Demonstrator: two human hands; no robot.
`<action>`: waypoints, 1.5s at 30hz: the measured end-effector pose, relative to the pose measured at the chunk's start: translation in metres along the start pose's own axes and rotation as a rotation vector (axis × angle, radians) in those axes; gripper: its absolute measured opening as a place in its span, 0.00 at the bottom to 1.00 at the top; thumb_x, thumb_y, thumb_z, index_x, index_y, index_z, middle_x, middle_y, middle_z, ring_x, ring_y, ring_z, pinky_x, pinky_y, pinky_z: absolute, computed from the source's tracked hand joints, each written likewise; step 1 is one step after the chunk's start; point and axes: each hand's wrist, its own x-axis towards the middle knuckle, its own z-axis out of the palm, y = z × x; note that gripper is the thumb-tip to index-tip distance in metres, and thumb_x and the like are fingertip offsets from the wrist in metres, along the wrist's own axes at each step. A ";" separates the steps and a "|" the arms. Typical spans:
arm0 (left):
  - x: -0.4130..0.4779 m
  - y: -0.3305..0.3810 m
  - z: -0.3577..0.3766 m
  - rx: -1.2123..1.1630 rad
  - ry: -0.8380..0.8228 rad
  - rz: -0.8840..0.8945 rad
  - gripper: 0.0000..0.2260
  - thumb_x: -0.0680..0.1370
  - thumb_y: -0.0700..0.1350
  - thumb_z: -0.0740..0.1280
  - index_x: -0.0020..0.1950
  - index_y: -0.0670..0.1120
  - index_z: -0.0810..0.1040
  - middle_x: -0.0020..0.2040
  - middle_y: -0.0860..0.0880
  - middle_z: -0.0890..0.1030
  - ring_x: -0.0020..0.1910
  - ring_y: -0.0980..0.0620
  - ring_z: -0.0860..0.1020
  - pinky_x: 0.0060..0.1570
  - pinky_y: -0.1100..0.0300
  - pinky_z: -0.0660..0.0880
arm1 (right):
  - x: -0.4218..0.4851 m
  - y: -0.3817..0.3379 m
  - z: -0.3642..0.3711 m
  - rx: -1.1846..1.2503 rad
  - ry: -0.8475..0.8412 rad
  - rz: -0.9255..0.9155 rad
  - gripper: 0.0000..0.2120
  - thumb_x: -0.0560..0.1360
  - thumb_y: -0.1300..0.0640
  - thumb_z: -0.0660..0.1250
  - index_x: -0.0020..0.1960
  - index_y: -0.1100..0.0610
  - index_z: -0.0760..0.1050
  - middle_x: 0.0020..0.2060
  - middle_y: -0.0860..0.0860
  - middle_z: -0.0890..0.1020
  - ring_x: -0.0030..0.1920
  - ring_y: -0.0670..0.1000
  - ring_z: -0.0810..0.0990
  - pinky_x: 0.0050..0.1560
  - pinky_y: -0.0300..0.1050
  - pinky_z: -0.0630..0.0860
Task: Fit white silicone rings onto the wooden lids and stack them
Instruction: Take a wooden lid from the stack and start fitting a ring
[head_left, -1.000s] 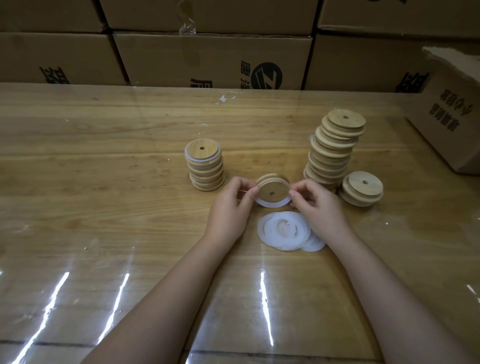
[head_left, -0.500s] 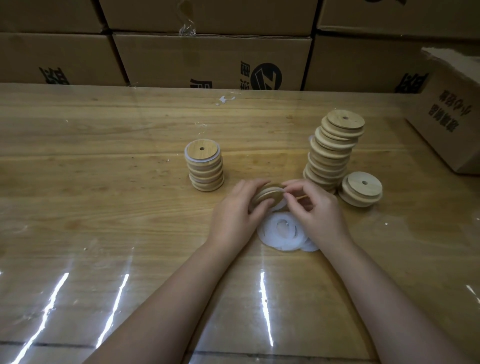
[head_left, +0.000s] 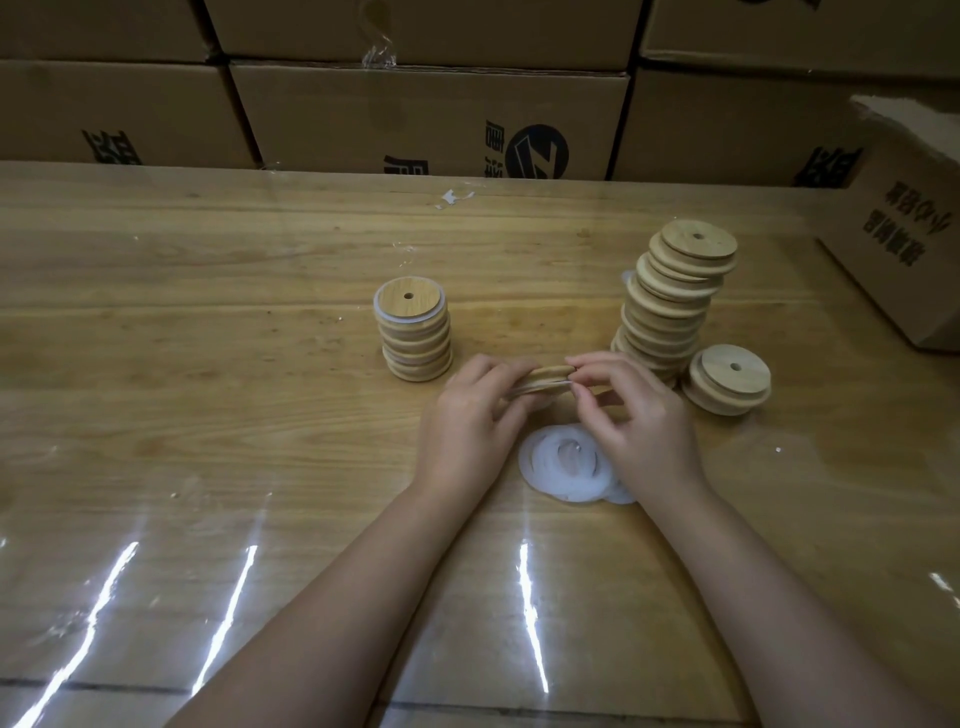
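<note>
A film-covered wooden table (head_left: 208, 374) bears a short stack of ringed lids (head_left: 414, 332), a tall leaning stack (head_left: 667, 312) with a low pile (head_left: 727, 382) beside it — plus loose white rings (head_left: 537, 470) and a cardboard box (head_left: 904, 270).

A lid (head_left: 548, 375) is held between my left hand (head_left: 467, 423) and right hand (head_left: 641, 418), rings (head_left: 537, 465) just nearer me, a short stack (head_left: 414, 332) beyond my left hand, a tall stack (head_left: 672, 306) beyond my right.

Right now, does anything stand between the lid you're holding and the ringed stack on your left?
Nothing visible. The left hand and right hand hold the lid; only bare table lies between it and the ringed stack. The loose rings lie nearer you.
</note>
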 end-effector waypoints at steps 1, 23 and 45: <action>0.000 0.000 0.000 -0.001 -0.001 -0.002 0.11 0.73 0.44 0.72 0.55 0.46 0.82 0.47 0.49 0.79 0.46 0.50 0.78 0.44 0.51 0.75 | 0.000 0.000 0.000 0.002 -0.001 0.004 0.02 0.73 0.65 0.67 0.46 0.63 0.78 0.49 0.51 0.81 0.45 0.50 0.81 0.38 0.49 0.79; 0.001 -0.006 0.000 -0.115 0.041 0.051 0.11 0.72 0.41 0.71 0.54 0.42 0.81 0.46 0.49 0.79 0.45 0.58 0.75 0.46 0.62 0.73 | -0.001 0.002 0.000 0.000 -0.051 0.102 0.03 0.73 0.66 0.68 0.46 0.61 0.76 0.50 0.50 0.79 0.43 0.47 0.80 0.36 0.50 0.79; 0.001 -0.013 0.006 -0.258 0.057 0.014 0.11 0.72 0.42 0.71 0.54 0.45 0.81 0.45 0.56 0.77 0.45 0.60 0.76 0.46 0.61 0.75 | 0.000 0.000 -0.002 -0.097 -0.024 0.031 0.03 0.73 0.68 0.67 0.46 0.65 0.76 0.46 0.54 0.80 0.40 0.52 0.80 0.33 0.52 0.78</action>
